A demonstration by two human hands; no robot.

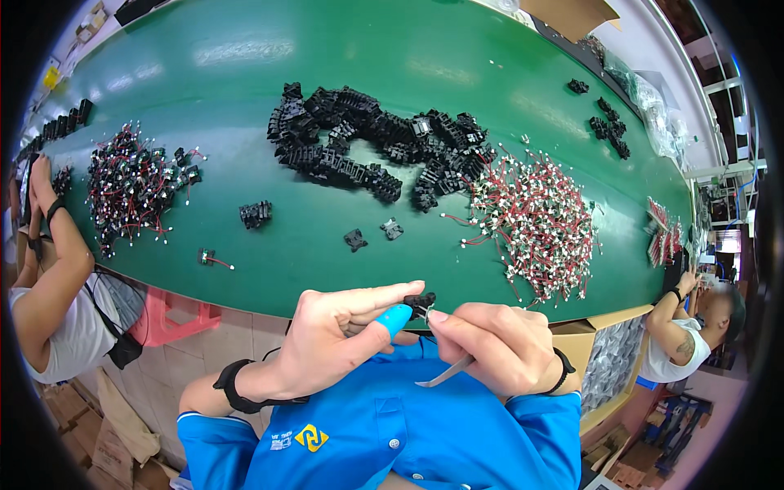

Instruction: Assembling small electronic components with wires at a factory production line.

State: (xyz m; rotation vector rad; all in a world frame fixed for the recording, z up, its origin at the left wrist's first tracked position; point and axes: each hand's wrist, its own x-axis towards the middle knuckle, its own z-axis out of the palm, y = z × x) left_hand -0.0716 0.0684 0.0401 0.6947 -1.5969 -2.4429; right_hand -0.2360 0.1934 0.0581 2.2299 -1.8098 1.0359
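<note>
My left hand (331, 335), with a blue finger cot (394, 318) on the thumb, pinches a small black plastic part (420, 304) above the table's near edge. The fingertips of my right hand (500, 347) are closed at the part's right side, on or against a small pale piece that they mostly cover. A thin metal tool with a pointed tip (445, 374), perhaps tweezers, sticks out below the right fingers. Beyond my hands lie two loose black parts (355, 239) and a black part with a red wire (208, 257).
Rows of black parts (327, 167) fill the middle of the green table (392, 57). To their right is a heap of red wires with white connectors (543, 229); a pile of wired black parts (135, 188) lies left. People sit at both sides. A pink stool (175, 318) stands lower left.
</note>
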